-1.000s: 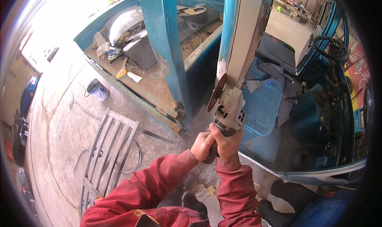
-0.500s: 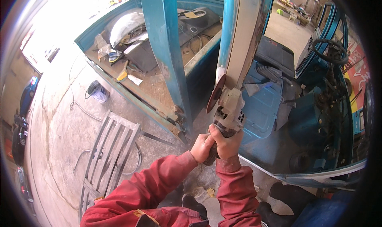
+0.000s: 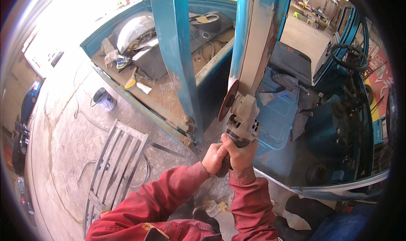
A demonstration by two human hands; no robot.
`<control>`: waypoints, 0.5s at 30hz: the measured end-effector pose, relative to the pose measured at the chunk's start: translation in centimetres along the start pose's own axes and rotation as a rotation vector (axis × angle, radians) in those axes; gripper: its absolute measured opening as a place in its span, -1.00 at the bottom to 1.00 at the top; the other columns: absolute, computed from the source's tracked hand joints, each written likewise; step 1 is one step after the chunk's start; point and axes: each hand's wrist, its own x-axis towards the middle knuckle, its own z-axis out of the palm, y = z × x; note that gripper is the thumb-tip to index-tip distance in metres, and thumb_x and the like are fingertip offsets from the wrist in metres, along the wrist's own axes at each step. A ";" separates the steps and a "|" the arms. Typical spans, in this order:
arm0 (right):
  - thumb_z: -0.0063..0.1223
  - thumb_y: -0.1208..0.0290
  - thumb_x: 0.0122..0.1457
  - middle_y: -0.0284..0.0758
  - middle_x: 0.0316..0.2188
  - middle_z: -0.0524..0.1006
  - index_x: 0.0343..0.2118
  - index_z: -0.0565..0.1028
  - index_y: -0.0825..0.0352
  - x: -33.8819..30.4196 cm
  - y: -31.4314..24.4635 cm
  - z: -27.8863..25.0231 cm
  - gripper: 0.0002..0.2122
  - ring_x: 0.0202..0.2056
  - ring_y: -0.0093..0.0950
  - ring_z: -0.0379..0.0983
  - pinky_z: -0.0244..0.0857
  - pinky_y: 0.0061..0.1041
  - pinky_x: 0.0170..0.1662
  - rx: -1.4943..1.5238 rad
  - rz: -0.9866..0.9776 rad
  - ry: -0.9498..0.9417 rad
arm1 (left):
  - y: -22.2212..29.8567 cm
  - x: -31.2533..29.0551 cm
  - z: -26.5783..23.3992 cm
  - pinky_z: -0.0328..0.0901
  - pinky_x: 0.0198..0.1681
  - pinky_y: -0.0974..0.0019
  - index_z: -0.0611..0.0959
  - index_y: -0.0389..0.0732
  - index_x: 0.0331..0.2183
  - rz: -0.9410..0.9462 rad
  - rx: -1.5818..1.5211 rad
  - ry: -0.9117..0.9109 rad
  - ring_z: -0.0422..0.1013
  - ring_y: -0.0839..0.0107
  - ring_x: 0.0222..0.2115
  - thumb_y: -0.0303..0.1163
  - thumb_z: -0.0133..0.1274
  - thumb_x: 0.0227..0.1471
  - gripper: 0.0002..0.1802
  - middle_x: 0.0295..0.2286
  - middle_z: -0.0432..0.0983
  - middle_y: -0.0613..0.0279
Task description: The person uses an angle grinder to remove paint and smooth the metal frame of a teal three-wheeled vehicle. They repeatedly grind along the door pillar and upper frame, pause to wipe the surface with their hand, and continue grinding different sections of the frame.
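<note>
Both my hands are wrapped around an angle grinder [image 3: 242, 113], its body pointing away from me. My left hand [image 3: 215, 158] grips the rear of the handle, and my right hand [image 3: 242, 154] closes around it just ahead. The grinder's reddish-brown disc [image 3: 228, 100] stands on edge on the left side of the tool. Its upper edge is at the lower part of a blue door pillar [image 3: 253, 46], which has a bare, pale sanded strip. Whether the disc touches the metal I cannot tell for sure. Most of the handle is hidden by my fingers.
Left of the pillar stands another blue post [image 3: 172, 50], before a truck bed [image 3: 163, 99] holding loose parts. A slatted metal bench [image 3: 114, 167] and a bucket [image 3: 104, 99] stand on the concrete. At right is the opened cab with a blue floor panel [image 3: 275, 118] and steering wheel [image 3: 350, 57].
The grinder has shifted very slightly down and left along the pillar, still in both hands. My grip looks the same.
</note>
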 end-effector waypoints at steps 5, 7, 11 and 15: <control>0.34 0.56 -0.07 -0.30 -0.24 0.59 -0.13 0.51 0.45 0.1 -0.2 0.1 -0.61 -0.25 -0.54 0.53 0.39 -0.52 -0.14 0.032 0.023 -0.004 | 0.6 -0.1 -0.1 0.34 -0.29 0.35 0.62 -0.45 -0.32 0.014 0.003 -0.021 0.41 0.51 -0.40 0.00 -0.18 0.28 -0.38 -0.46 0.57 0.20; 0.34 0.57 -0.07 -0.29 -0.24 0.59 -0.13 0.51 0.45 0.3 -0.3 0.1 -0.61 -0.25 -0.54 0.53 0.39 -0.52 -0.14 0.016 0.030 -0.013 | 0.8 -0.1 0.0 0.34 -0.28 0.35 0.62 -0.45 -0.32 0.009 -0.003 -0.010 0.41 0.51 -0.40 0.00 -0.18 0.28 -0.38 -0.46 0.57 0.20; 0.33 0.57 -0.07 -0.29 -0.23 0.59 -0.11 0.50 0.46 0.4 -0.7 0.2 -0.60 -0.24 -0.53 0.53 0.39 -0.52 -0.13 0.017 0.016 -0.014 | 1.2 0.1 -0.1 0.34 -0.28 0.34 0.62 -0.45 -0.32 0.042 0.009 -0.035 0.42 0.51 -0.39 -0.01 -0.18 0.28 -0.39 -0.45 0.58 0.19; 0.29 0.52 -0.02 -0.35 -0.31 0.54 -0.16 0.47 0.42 0.5 -1.3 0.6 -0.66 -0.36 -0.55 0.48 0.37 -0.54 -0.26 -0.014 -0.040 -0.019 | 1.5 0.1 -0.2 0.34 -0.27 0.34 0.62 -0.45 -0.31 0.032 0.014 -0.041 0.42 0.51 -0.39 -0.02 -0.18 0.28 -0.39 -0.45 0.58 0.19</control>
